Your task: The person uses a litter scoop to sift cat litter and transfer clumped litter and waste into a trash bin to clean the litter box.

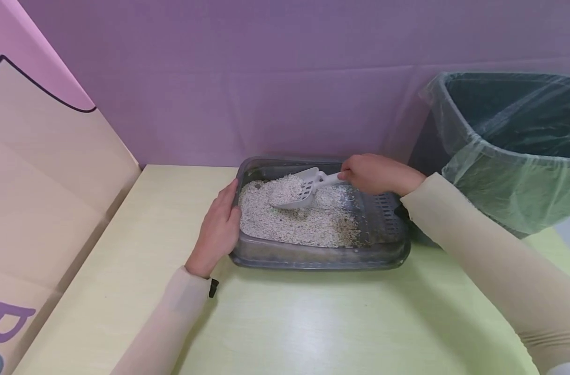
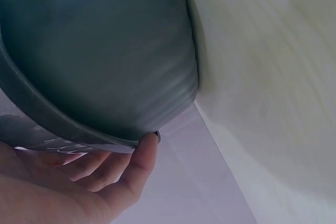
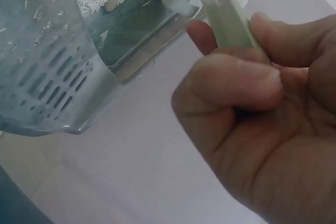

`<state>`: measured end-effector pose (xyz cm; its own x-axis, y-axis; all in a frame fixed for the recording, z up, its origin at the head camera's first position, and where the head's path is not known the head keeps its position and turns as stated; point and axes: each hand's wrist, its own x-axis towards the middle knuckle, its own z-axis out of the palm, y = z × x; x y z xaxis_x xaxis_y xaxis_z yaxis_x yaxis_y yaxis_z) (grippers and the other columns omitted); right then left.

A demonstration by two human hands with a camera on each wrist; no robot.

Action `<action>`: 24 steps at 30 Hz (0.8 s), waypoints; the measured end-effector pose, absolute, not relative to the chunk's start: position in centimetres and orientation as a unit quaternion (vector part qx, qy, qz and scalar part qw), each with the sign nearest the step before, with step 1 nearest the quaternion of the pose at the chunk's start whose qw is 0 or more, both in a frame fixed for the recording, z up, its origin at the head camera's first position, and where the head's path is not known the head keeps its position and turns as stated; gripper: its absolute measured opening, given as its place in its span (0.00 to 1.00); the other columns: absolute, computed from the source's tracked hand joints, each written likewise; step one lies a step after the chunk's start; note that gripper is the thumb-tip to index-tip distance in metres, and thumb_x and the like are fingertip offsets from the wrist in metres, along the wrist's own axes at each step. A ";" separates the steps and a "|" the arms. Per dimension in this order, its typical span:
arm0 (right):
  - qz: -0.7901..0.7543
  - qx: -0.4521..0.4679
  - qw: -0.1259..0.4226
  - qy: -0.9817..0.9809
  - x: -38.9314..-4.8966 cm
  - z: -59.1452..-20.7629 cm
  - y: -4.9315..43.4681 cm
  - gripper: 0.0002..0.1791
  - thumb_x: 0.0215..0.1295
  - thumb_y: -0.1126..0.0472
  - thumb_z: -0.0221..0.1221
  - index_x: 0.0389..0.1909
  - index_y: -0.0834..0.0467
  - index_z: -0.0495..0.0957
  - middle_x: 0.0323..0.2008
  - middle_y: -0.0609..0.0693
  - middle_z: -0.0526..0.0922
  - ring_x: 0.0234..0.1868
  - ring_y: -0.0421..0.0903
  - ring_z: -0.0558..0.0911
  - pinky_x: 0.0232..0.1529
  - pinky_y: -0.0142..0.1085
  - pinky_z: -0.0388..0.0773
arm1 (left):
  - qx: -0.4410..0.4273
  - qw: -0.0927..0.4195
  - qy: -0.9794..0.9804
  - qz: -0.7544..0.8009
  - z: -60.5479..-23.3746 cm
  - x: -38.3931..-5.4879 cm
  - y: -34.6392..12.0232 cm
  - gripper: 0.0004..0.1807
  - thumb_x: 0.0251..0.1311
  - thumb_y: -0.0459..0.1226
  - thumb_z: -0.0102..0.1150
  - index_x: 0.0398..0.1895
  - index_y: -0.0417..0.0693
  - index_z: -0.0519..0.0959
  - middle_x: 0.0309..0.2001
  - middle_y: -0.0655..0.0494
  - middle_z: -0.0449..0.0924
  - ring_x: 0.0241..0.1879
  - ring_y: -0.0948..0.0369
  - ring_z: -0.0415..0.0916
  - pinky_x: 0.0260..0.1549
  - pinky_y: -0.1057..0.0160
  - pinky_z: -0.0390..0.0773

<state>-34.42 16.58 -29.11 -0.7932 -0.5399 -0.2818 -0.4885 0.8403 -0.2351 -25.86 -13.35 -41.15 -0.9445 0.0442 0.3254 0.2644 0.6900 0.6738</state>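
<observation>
A grey litter box (image 1: pixel 320 256) holds pale pellet litter (image 1: pixel 266 221), with a brownish patch near its right end. My left hand (image 1: pixel 218 224) grips the box's left rim; the left wrist view shows its fingers (image 2: pixel 143 156) bent at the rim. In my right hand (image 1: pixel 378 173) is the handle of a white slotted litter scoop (image 1: pixel 308 194), its fingers curled round it. Litter fills part of the scoop, whose tilted front edge is at or just above the litter bed. In the right wrist view, the scoop's handle (image 3: pixel 228 24) runs between thumb and fingers.
A dark bin (image 1: pixel 505 151) lined with a clear plastic bag stands to the right of the box, behind my right forearm. A purple backdrop (image 1: pixel 266 104) rises behind the pale yellow table (image 1: pixel 289 317). A printed panel (image 1: pixel 46 182) stands along the left.
</observation>
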 end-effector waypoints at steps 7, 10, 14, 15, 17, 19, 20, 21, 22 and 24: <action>-0.069 -0.272 0.191 0.941 -37.2 -29.6 15.5 0.17 0.74 0.61 0.44 0.50 0.65 0.78 0.21 0.52 0.67 0.18 0.44 0.59 0.29 0.40 0.65 | -0.091 0.141 -0.909 -0.381 -41.1 -25.9 -13.5 0.30 0.69 0.38 0.34 0.75 0.48 0.50 0.72 0.52 0.51 0.70 0.54 0.48 0.65 0.52 0.51; -0.072 -0.274 0.203 0.937 -38.0 -30.6 15.1 0.17 0.75 0.59 0.43 0.51 0.65 0.76 0.23 0.52 0.67 0.20 0.45 0.61 0.30 0.40 0.65 | -0.090 0.134 -0.910 -0.382 -41.2 -26.0 -13.5 0.30 0.69 0.38 0.34 0.75 0.49 0.50 0.72 0.53 0.51 0.70 0.54 0.47 0.65 0.52 0.50; -0.092 -0.274 0.212 0.933 -38.5 -32.4 14.8 0.18 0.76 0.59 0.41 0.54 0.65 0.71 0.30 0.54 0.71 0.25 0.46 0.64 0.31 0.40 0.64 | -0.093 0.124 -0.908 -0.389 -41.3 -26.1 -13.3 0.30 0.69 0.38 0.34 0.75 0.50 0.50 0.73 0.55 0.49 0.71 0.55 0.45 0.66 0.52 0.49; -0.097 -0.274 0.210 0.933 -38.5 -32.8 14.8 0.18 0.76 0.58 0.41 0.55 0.65 0.70 0.33 0.54 0.72 0.26 0.47 0.64 0.31 0.41 0.63 | -0.095 0.122 -0.908 -0.390 -41.3 -26.1 -13.3 0.30 0.69 0.38 0.35 0.75 0.50 0.50 0.73 0.55 0.49 0.71 0.56 0.45 0.66 0.52 0.49; -0.113 -0.270 0.208 0.933 -38.7 -33.5 14.8 0.18 0.76 0.58 0.40 0.56 0.65 0.68 0.38 0.56 0.74 0.28 0.49 0.65 0.33 0.42 0.63 | -0.096 0.122 -0.908 -0.389 -41.3 -26.1 -13.2 0.30 0.69 0.38 0.35 0.75 0.50 0.50 0.73 0.54 0.49 0.71 0.55 0.44 0.66 0.52 0.48; -0.127 -0.270 0.204 0.933 -38.8 -34.0 14.8 0.18 0.76 0.58 0.40 0.57 0.64 0.68 0.44 0.58 0.75 0.31 0.49 0.67 0.34 0.43 0.64 | -0.094 0.121 -0.909 -0.387 -41.2 -26.0 -13.2 0.30 0.69 0.37 0.36 0.75 0.50 0.49 0.73 0.54 0.49 0.71 0.56 0.44 0.66 0.52 0.48; -0.135 -0.269 0.205 0.931 -38.9 -34.3 14.9 0.18 0.76 0.58 0.40 0.58 0.63 0.67 0.47 0.59 0.74 0.32 0.50 0.67 0.35 0.44 0.64 | -0.093 0.121 -0.910 -0.386 -41.2 -26.0 -13.3 0.30 0.69 0.37 0.36 0.75 0.50 0.49 0.73 0.54 0.49 0.71 0.55 0.44 0.66 0.52 0.48; -0.142 -0.268 0.210 0.930 -38.9 -34.5 14.9 0.18 0.76 0.58 0.39 0.58 0.63 0.67 0.49 0.60 0.74 0.32 0.50 0.67 0.35 0.44 0.63 | -0.091 0.122 -0.910 -0.385 -41.2 -26.0 -13.3 0.30 0.69 0.37 0.36 0.75 0.50 0.49 0.73 0.54 0.49 0.71 0.55 0.44 0.66 0.52 0.48; -0.147 -0.268 0.213 0.928 -39.0 -34.7 14.9 0.18 0.76 0.58 0.39 0.59 0.62 0.66 0.51 0.60 0.73 0.33 0.50 0.68 0.36 0.44 0.63 | -0.091 0.123 -0.911 -0.384 -41.1 -26.0 -13.4 0.30 0.69 0.37 0.36 0.75 0.50 0.49 0.73 0.53 0.49 0.71 0.55 0.44 0.66 0.52 0.48; -0.157 -0.272 0.222 0.923 -39.0 -35.0 14.9 0.17 0.76 0.58 0.40 0.60 0.60 0.65 0.51 0.60 0.73 0.31 0.49 0.67 0.34 0.44 0.64 | -0.092 0.125 -0.911 -0.382 -41.1 -25.9 -13.5 0.30 0.69 0.37 0.35 0.75 0.50 0.49 0.73 0.53 0.49 0.71 0.55 0.44 0.66 0.52 0.48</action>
